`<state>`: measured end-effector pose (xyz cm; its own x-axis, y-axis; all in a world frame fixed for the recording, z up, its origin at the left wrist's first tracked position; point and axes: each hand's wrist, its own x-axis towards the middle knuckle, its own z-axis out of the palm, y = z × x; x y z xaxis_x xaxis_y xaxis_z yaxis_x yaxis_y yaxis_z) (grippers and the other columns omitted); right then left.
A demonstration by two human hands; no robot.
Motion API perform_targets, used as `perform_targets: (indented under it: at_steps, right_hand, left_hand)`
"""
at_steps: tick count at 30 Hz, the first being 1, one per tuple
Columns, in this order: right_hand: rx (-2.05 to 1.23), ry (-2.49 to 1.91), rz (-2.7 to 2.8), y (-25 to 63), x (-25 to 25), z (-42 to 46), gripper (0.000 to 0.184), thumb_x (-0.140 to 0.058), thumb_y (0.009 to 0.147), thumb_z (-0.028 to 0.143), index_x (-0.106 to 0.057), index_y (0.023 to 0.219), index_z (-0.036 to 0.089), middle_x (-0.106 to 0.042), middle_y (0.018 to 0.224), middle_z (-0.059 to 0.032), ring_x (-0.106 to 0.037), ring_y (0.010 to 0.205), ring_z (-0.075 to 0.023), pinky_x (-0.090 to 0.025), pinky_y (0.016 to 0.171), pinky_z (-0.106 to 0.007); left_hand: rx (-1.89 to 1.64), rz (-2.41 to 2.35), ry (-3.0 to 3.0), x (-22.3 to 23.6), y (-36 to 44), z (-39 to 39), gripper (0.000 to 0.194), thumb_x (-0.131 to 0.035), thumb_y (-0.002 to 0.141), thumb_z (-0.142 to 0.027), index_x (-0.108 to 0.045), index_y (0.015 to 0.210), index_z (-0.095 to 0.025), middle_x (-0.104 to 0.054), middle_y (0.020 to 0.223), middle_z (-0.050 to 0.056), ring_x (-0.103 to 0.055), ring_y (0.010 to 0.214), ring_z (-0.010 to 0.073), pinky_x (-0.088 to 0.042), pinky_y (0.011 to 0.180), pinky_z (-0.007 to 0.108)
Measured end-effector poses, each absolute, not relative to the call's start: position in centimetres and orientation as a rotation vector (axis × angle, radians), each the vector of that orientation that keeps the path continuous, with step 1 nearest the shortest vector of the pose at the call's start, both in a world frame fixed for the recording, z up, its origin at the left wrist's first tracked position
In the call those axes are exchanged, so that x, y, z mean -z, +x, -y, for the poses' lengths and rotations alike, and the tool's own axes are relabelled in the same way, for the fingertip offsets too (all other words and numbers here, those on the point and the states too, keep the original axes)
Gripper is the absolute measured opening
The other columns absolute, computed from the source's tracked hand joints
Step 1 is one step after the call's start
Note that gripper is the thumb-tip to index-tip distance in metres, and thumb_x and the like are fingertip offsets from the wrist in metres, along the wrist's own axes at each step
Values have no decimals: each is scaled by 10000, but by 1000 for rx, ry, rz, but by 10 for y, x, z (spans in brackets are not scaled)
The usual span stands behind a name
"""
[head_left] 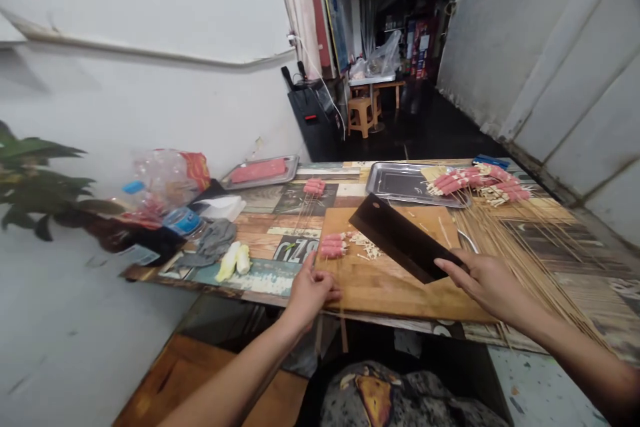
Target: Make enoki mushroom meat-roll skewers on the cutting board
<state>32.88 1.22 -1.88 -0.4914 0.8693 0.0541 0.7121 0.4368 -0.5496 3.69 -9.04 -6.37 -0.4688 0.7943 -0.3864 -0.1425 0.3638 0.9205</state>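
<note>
My right hand (473, 275) grips a dark, broad-bladed cleaver (400, 237) by its handle end, its blade tilted over the wooden cutting board (395, 290). At the board's left edge, my left hand (313, 288) has its fingers curled in by the thin sticks of the skewered pink meat rolls (333, 245). Where the fingers meet the sticks is partly hidden. Pale chopped enoki bits (367, 247) lie between the rolls and the blade. Another small bunch of skewered rolls (314, 187) rests behind the board.
A metal tray (395, 183) at the back has many finished skewers (465, 180) piled at its right. Loose bamboo sticks (525, 267) spread right of the board. Leftward are a meat tray (265, 171), cabbage pieces (234, 261), a grey cloth (213, 243) and a plastic bottle (183, 220).
</note>
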Motion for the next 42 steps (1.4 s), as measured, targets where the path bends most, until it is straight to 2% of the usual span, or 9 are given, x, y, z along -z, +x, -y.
perform_targets:
  at_steps: [2,5,7,10,12,14,18,23,42]
  right_hand:
    - [-683,-1356,2377,324,21,-14,446,-377,912,571,-564,711,219,-640,620,-40,-595,570,-196,-371,530,-269]
    - [-689,-1347,2412,318,20,-16,423,-359,929,531,-559,732,214,-651,656,-51,-602,604,-199,-377,551,-267]
    - [-710,-1307,2461,312,16,-16,380,-353,940,474,-590,823,200,-663,674,-53,-612,620,-198,-389,574,-266]
    - [-766,-1295,2551,296,4,-11,348,-357,949,391,-594,1063,163,-681,690,-51,-632,637,-197,-409,613,-263]
    - [-776,-1319,2628,282,-6,-6,335,-353,960,355,-580,1094,149,-689,704,-58,-645,652,-195,-413,638,-262]
    - [-718,-1337,2705,268,-16,-1,296,-361,967,328,-588,1029,149,-698,745,-77,-658,679,-197,-402,642,-259]
    - [-615,-1343,2772,248,-26,4,233,-394,958,270,-587,1015,153,-712,858,-114,-675,746,-216,-373,609,-258]
    - [-575,-1351,2809,241,-27,-4,222,-392,959,264,-585,980,155,-701,817,-114,-671,732,-241,-344,579,-272]
    - [-483,-1236,2987,243,-26,-26,239,-379,939,219,-608,911,154,-687,754,-92,-659,678,-210,-342,595,-275]
  left_hand:
    - [-1159,-1648,726,56,42,96,854,-626,784,-127,-195,1519,-183,-656,717,-22,-687,640,152,-592,659,305]
    - [-913,-1645,1321,46,43,105,494,-542,846,-157,-518,1337,-203,-710,802,39,-706,726,189,-591,728,343]
    - [-823,-1724,1756,43,38,104,313,-497,876,-165,-649,1147,-204,-724,932,79,-702,875,222,-570,837,386]
    - [-884,-1924,2173,48,25,89,343,-529,868,-162,-609,1200,-194,-627,1253,132,-579,1180,271,-471,1024,466]
    - [-941,-2020,2261,59,16,74,479,-610,827,-182,-521,1298,-181,-567,1323,148,-512,1248,291,-434,1060,493]
    - [-969,-2049,2256,72,9,61,519,-652,803,-198,-497,1298,-171,-595,1263,142,-543,1187,288,-464,1022,477]
    - [-1119,-2075,2189,92,8,50,401,-605,858,-207,-518,1248,-168,-661,1119,111,-614,1014,244,-508,923,413]
    - [-1270,-2208,2107,94,15,51,365,-644,858,-279,-557,1186,-145,-698,1046,115,-627,921,251,-512,852,417]
    - [-1313,-2155,2029,94,17,51,239,-611,889,-280,-676,1099,-188,-706,1047,94,-632,995,247,-512,892,431]
